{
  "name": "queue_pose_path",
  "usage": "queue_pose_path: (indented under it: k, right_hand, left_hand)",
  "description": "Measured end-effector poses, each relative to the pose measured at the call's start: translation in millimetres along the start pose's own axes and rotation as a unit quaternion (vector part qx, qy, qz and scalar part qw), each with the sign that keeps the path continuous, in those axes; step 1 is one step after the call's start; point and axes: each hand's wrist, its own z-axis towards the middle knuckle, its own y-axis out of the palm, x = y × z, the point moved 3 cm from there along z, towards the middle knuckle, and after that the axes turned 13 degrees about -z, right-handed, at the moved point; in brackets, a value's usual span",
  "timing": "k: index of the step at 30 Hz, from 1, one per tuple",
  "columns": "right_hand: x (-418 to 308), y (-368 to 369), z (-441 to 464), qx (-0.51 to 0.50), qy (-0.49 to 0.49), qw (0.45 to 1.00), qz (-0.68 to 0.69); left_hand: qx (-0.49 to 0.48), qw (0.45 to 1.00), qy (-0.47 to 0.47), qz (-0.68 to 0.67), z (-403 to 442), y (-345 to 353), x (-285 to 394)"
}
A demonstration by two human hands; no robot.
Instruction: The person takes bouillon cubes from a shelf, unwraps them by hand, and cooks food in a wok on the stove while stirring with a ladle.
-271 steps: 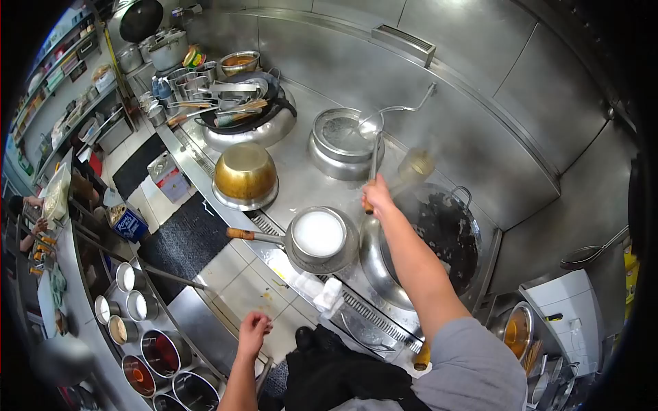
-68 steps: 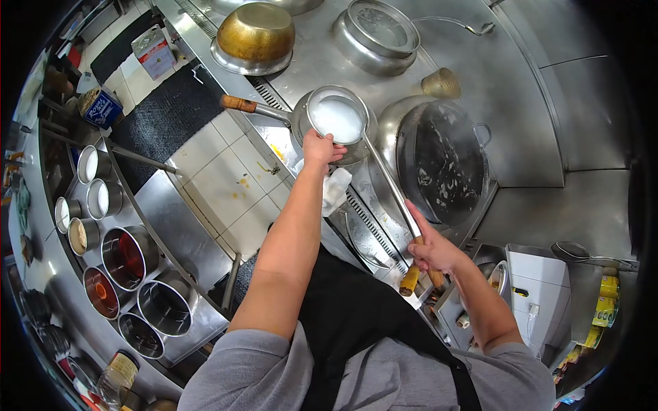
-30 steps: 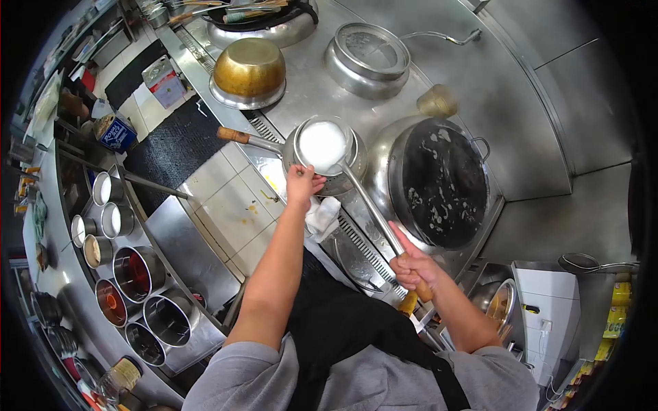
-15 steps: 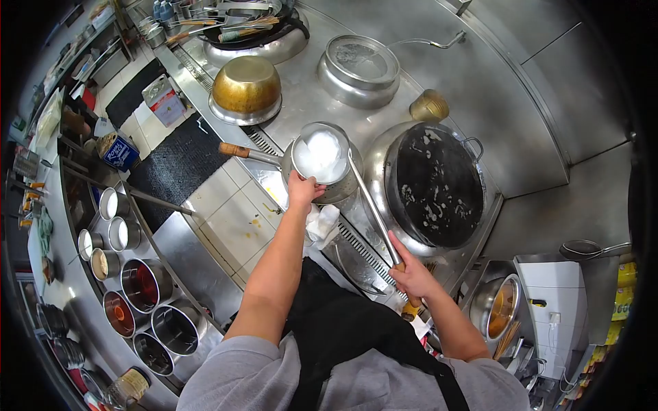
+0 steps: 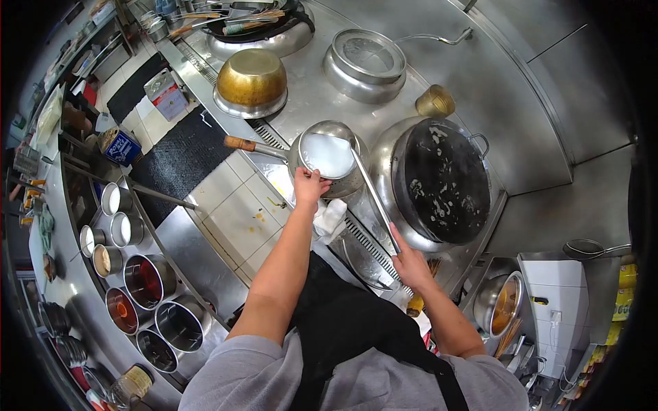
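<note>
My left hand (image 5: 310,188) is closed on the near rim of a round metal bowl (image 5: 334,127) that contains white liquid (image 5: 327,155). The bowl sits over a perforated strainer (image 5: 358,181) whose wooden handle (image 5: 241,143) points left. My right hand (image 5: 412,268) is wrapped around the handle of a long ladle (image 5: 374,193). Its far end reaches the bowl's right side, where I cannot make out the scoop clearly. Right of the ladle is a large black wok (image 5: 445,188) with pale specks across its dark inside. A crumpled white cloth (image 5: 331,216) lies just below the bowl.
An upturned brass-coloured bowl (image 5: 251,79) stands behind the strainer handle. Farther back is a round metal burner well (image 5: 367,61) under a spout (image 5: 449,40). A dented brass cup (image 5: 435,101) stands behind the wok. Several seasoning pots (image 5: 179,325) line the left counter.
The white contents of the bowl, uneven before, now lie smoother and broader. The ladle has shifted slightly, with my right hand a little higher on its handle. The whole view has shifted slightly.
</note>
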Motion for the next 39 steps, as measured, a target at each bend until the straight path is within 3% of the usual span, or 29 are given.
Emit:
queue_pose_path:
  k: [5,10,24,29,39]
  right_hand:
    - [0,8,10,0.017,-0.014,0.998,-0.059]
    - [-16,19,16,-0.069,0.020,0.994,-0.085]
    - [-16,20,11,-0.085,-0.021,0.993,0.079]
    - [-23,6,5,-0.158,0.024,0.973,0.169]
    - [-25,-2,0,-0.183,0.047,0.960,0.208]
  left_hand:
    - [0.026,1.000,-0.006,-0.016,1,5,-3]
    - [0.037,0.999,0.007,0.013,-1,11,2]
    - [0.072,0.997,0.019,-0.038,2,18,-3]
    - [0.058,0.994,0.024,-0.092,1,17,-8]
    - [0.072,0.989,0.052,-0.115,-4,22,-11]
